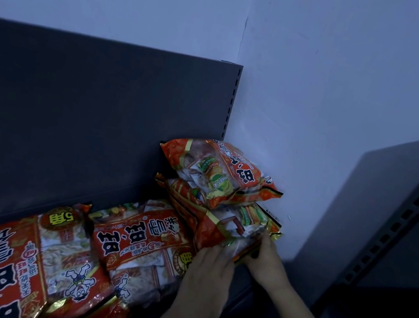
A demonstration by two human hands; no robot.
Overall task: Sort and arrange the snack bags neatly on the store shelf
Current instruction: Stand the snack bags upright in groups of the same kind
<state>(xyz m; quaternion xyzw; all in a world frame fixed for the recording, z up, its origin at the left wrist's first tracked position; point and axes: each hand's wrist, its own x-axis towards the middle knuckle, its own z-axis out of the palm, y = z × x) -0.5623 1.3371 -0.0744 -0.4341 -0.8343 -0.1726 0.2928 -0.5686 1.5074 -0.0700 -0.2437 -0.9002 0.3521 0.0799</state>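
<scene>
- Snack bags in red wrappers lie along a dark shelf [240, 288] in dim light, against its grey back panel [101, 116].
- At the shelf's right end, next to the white wall [346, 97], two bags are stacked: the top bag [220, 171] sits tilted on the lower bag [223, 225].
- The right hand [267, 260] grasps the lower bag at its near right corner, thumb on top of the wrapper.
- The left hand [211, 265] lies against the same bag's near edge. Its fingertips are lost against the wrapper, so it is unclear whether it grasps or only presses.
- Left of the stack, a middle bag [138, 237] lies flat, touching the lower bag.
- A big bag [13, 266] overlaps the middle bag's left side.
</scene>
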